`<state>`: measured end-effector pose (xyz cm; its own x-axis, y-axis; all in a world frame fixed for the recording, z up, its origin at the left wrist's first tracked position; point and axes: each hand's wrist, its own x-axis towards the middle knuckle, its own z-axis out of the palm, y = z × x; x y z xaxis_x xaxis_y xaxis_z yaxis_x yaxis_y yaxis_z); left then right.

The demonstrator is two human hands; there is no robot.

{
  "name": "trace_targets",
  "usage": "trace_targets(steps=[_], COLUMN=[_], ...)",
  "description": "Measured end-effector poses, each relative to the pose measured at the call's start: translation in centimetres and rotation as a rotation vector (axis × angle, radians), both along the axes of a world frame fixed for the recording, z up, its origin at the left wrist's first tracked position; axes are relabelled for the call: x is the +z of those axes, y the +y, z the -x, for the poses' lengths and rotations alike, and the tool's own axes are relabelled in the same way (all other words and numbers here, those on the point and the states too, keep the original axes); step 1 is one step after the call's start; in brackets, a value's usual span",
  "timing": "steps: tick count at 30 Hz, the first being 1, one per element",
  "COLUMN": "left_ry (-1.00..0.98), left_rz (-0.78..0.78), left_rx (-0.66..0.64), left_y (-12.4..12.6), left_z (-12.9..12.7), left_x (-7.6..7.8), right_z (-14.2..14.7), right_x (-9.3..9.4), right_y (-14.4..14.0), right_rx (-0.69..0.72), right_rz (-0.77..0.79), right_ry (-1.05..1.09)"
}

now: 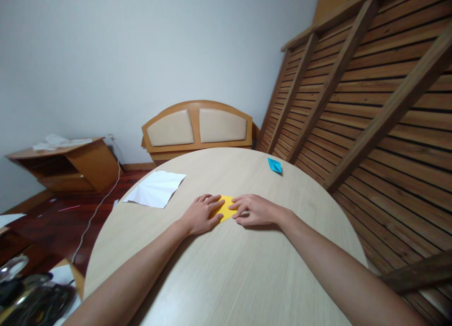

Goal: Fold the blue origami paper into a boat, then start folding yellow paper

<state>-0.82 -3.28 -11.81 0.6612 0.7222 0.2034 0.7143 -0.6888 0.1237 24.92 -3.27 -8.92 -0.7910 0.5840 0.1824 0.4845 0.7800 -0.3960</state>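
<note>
A yellow sheet of paper lies flat near the middle of the round table, partly hidden under my fingers. My left hand rests palm down on its left side, fingers spread over the paper and the table. From the right, my right hand touches the paper's right edge with its fingertips. Its fingers are bent and slightly apart, with the thumb below them. Neither hand lifts the paper. Toward the far right of the table sits a folded blue paper piece.
On the left of the round table lies a creased white sheet. A slatted wooden frame leans along the right side. Behind the table stands a padded headboard. A wooden cabinet and a cable are at left.
</note>
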Motion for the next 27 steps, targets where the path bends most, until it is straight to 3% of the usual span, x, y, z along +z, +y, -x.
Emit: trace_targets(steps=[12, 27], left_ry=[-0.026, 0.007], left_rz=[-0.004, -0.042], left_rx=[-0.133, -0.174], left_y=[0.0, -0.2], left_z=[0.1, -0.2], left_x=[0.3, 0.8], right_z=[-1.7, -1.8], right_x=[-0.4, -0.8], right_y=[1.0, 1.6], right_rx=[-0.196, -0.167], right_rz=[-0.007, -0.075], right_ry=[0.107, 0.068])
